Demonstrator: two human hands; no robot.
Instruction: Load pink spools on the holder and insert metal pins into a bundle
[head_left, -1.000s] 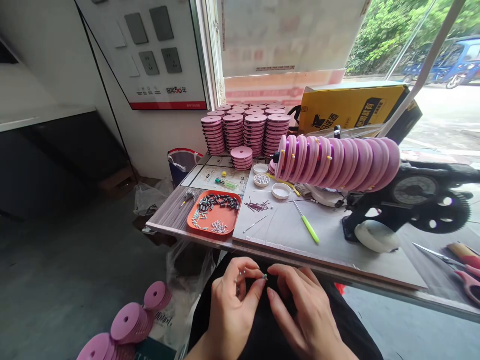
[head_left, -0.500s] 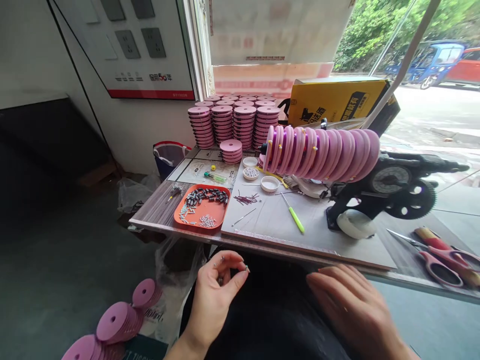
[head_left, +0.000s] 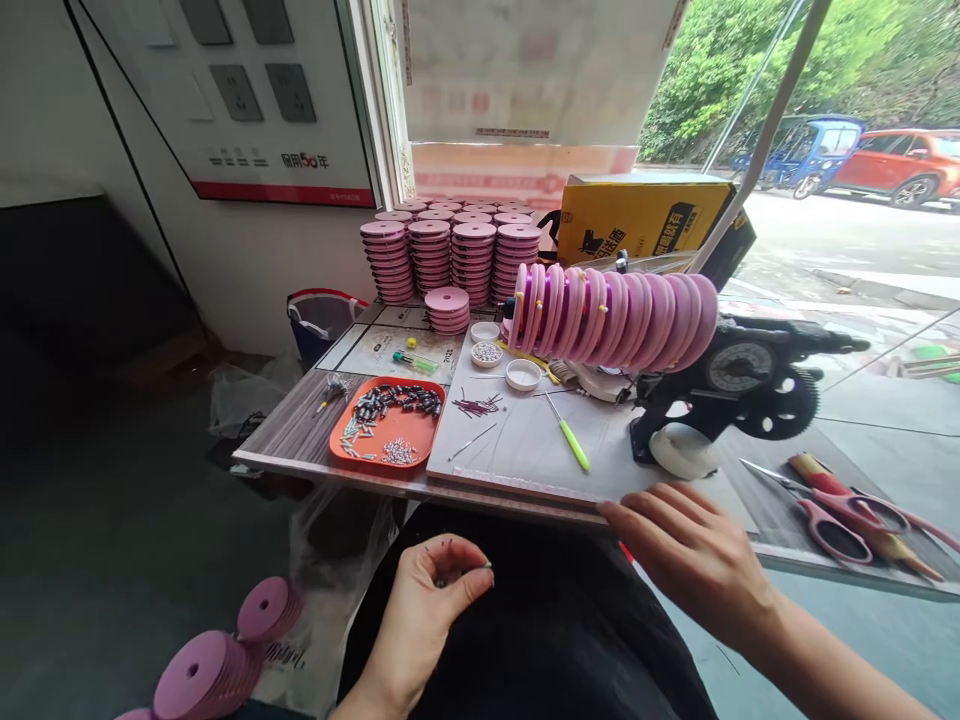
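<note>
My left hand (head_left: 433, 605) hovers over my dark-clothed lap. Its thumb and forefinger pinch a tiny greenish piece (head_left: 489, 566), too small to identify, while several small dark bits show in the curled fingers. At the front edge of the grey board (head_left: 517, 470), my right hand (head_left: 682, 540) is palm down with its fingers stretched left and nothing visible in them. An orange tray (head_left: 334, 440) of small black and silver parts lies left of the board. On the board are a green-handled hook tool (head_left: 574, 445), a thin needle-like rod (head_left: 472, 441) and dark red pins (head_left: 478, 405).
A black winding machine (head_left: 739, 370) carries a row of pink spools (head_left: 622, 315). Pink-handled scissors (head_left: 836, 530) lie at right. Pink spool stacks (head_left: 474, 265) and a yellow box (head_left: 637, 220) stand behind; small white dishes (head_left: 523, 375) sit on the board. More spools (head_left: 199, 670) are on the floor.
My right hand has risen toward the board's front edge, its forearm now in view. The left hand keeps its pinch. The whole view has shifted slightly to the right.
</note>
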